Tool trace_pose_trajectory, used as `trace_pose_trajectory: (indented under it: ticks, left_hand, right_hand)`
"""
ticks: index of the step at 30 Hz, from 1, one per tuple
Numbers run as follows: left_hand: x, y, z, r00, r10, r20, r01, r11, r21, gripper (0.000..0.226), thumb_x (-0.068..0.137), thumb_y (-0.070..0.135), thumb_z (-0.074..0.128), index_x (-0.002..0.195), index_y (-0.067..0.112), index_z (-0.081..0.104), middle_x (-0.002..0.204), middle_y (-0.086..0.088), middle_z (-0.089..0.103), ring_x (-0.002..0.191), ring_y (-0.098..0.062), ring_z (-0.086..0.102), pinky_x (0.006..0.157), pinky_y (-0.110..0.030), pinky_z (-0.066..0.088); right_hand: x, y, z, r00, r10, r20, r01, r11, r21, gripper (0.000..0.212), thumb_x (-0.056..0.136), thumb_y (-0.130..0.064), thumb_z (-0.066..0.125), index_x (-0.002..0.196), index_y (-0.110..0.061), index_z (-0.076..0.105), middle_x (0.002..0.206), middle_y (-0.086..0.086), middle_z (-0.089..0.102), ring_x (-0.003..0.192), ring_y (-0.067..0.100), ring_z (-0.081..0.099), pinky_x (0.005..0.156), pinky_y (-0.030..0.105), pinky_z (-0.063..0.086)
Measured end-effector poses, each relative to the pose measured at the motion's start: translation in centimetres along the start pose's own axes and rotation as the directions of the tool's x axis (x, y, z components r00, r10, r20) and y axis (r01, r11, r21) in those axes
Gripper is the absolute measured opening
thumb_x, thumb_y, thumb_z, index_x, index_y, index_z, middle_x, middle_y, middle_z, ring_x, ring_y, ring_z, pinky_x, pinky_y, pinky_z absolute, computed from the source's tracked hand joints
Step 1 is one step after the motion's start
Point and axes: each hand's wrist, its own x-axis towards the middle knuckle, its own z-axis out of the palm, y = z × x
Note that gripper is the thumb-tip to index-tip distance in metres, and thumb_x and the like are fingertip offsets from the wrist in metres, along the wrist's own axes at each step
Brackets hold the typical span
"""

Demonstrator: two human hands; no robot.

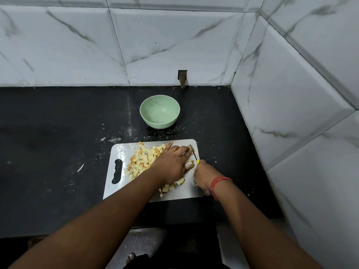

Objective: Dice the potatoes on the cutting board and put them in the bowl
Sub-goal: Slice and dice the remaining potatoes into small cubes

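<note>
Table, black stone, flecked with pale scraps: carries everything listed. Risk: wet debris under the board could let it slide during a cut.

Cutting board, pale, with a handle slot at its 9 o'clock edge. It sits at the table's front edge, its 6 o'clock side close to the drop. Risk: downward pressure near that side could tip or shift it.

Diced potatoes, a loose heap across the board's middle, more cubes at 6 o'clock beneath the left forearm. None in the bowl yet. Risk: the forearm or a sweeping hand could push cubes off onto the table.

Bowl, green, empty, upright, at 12 o'clock from the board and apart from it. Risk: carrying cubes across that gap by hand invites spills.

Left hand, fingers bent down over the uncut potato pieces, pressing and steadying them at the board's 3 o'clock side. Risk: fingertips lie just beside the blade; a slip on the rounded skin would likely bring them under it.

Knife, narrow blade, yellow handle, point toward 12 o'clock, set against the pieces.

Right hand, fingers curled round the handle; red thread at the wrist. Risk: a handle largely hidden in the fist suggests a short grip, which may twist under force.
</note>
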Motion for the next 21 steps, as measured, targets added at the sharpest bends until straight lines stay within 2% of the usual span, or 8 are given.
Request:
trace_pose_trajectory:
  ticks: [1, 3, 6, 8, 10, 12, 17, 21]
  left_hand:
    - [-0.1, 0.1, -0.1, 1.000, 0.001, 0.006, -0.001, 1.000, 0.019, 0.060, 0.109, 0.047, 0.028, 0.161, 0.016, 0.032, 0.161, -0.003, 0.035, 0.146, -0.024, 0.032, 0.127, -0.046, 0.001]
    - [0.0, 0.3, -0.2, 1.000, -0.009, 0.024, 0.008, 0.999, 0.043, 0.061, 0.109, 0.048, 0.026, 0.161, 0.016, 0.030, 0.162, -0.003, 0.033, 0.147, -0.024, 0.031, 0.128, -0.048, 0.000]
    - [0.1, 0.5, -0.3, 0.998, -0.032, 0.046, 0.029, 0.998, 0.058, 0.062, 0.109, 0.050, 0.024, 0.161, 0.017, 0.030, 0.161, -0.002, 0.032, 0.146, -0.025, 0.030, 0.128, -0.050, 0.001]
    - [0.0, 0.6, -0.2, 0.998, -0.044, 0.047, 0.042, 0.998, 0.040, 0.062, 0.109, 0.050, 0.024, 0.161, 0.017, 0.030, 0.161, -0.002, 0.032, 0.147, -0.024, 0.030, 0.128, -0.052, 0.002]
    - [-0.1, 0.6, 0.0, 0.997, -0.052, 0.049, 0.052, 0.999, 0.007, 0.062, 0.109, 0.049, 0.026, 0.161, 0.016, 0.030, 0.162, -0.002, 0.031, 0.147, -0.024, 0.028, 0.127, -0.053, 0.002]
    - [-0.2, 0.4, 0.2, 0.997, -0.054, 0.046, 0.055, 0.998, -0.015, 0.061, 0.108, 0.048, 0.027, 0.161, 0.016, 0.032, 0.162, -0.002, 0.031, 0.149, -0.023, 0.026, 0.127, -0.054, 0.000]
    - [-0.5, 0.3, 0.8, 0.997, -0.059, 0.042, 0.059, 0.998, -0.007, 0.062, 0.109, 0.050, 0.026, 0.161, 0.016, 0.031, 0.160, -0.002, 0.034, 0.150, -0.022, 0.023, 0.126, -0.054, -0.003]
    - [-0.6, 0.5, 0.6, 0.997, -0.072, 0.043, 0.072, 0.997, -0.013, 0.061, 0.109, 0.049, 0.025, 0.161, 0.017, 0.029, 0.158, -0.002, 0.034, 0.151, -0.022, 0.021, 0.126, -0.056, -0.001]
  right_hand:
    - [0.2, 0.4, 0.0, 0.999, 0.008, 0.033, -0.006, 0.997, -0.074, 0.017, 0.101, -0.029, 0.048, 0.116, -0.022, 0.052, 0.097, 0.007, 0.059, 0.111, 0.022, 0.053, 0.108, 0.032, 0.032]
    - [0.6, -0.1, 0.0, 0.999, 0.028, 0.044, -0.030, 0.998, 0.060, 0.033, 0.101, -0.030, 0.047, 0.130, -0.014, 0.053, 0.120, 0.008, 0.059, 0.113, 0.020, 0.052, 0.100, 0.029, 0.038]
    - [1.1, 1.8, 2.7, 0.998, -0.053, 0.013, 0.052, 0.995, 0.084, 0.035, 0.102, -0.031, 0.043, 0.129, -0.011, 0.053, 0.119, 0.007, 0.058, 0.109, 0.022, 0.054, 0.092, 0.030, 0.041]
    - [1.2, 3.4, 4.2, 0.999, 0.022, 0.032, -0.034, 0.899, 0.438, 0.033, 0.101, -0.019, 0.041, 0.129, -0.005, 0.049, 0.122, 0.015, 0.058, 0.104, 0.026, 0.056, 0.079, 0.027, 0.042]
    - [1.8, 4.7, 4.8, 0.997, -0.004, -0.081, 0.033, 0.932, 0.362, 0.029, 0.100, -0.013, 0.039, 0.127, -0.003, 0.045, 0.113, 0.017, 0.059, 0.095, 0.031, 0.060, 0.071, 0.027, 0.042]
    - [1.4, 5.0, 4.2, 0.998, 0.032, -0.054, -0.012, 0.941, 0.339, 0.024, 0.100, -0.014, 0.038, 0.123, -0.009, 0.044, 0.101, 0.014, 0.059, 0.079, 0.028, 0.058, 0.063, 0.029, 0.044]
    - [1.8, 3.6, 3.0, 0.988, 0.030, -0.154, 0.043, 0.893, 0.449, 0.013, 0.102, -0.013, 0.037, 0.112, -0.008, 0.042, 0.113, 0.019, 0.059, 0.097, 0.030, 0.060, 0.075, 0.026, 0.042]
    - [1.9, 1.7, 1.6, 0.991, 0.064, -0.120, -0.003, 0.891, 0.454, 0.035, 0.099, -0.010, 0.044, 0.133, -0.002, 0.043, 0.122, 0.018, 0.058, 0.106, 0.032, 0.062, 0.078, 0.033, 0.046]
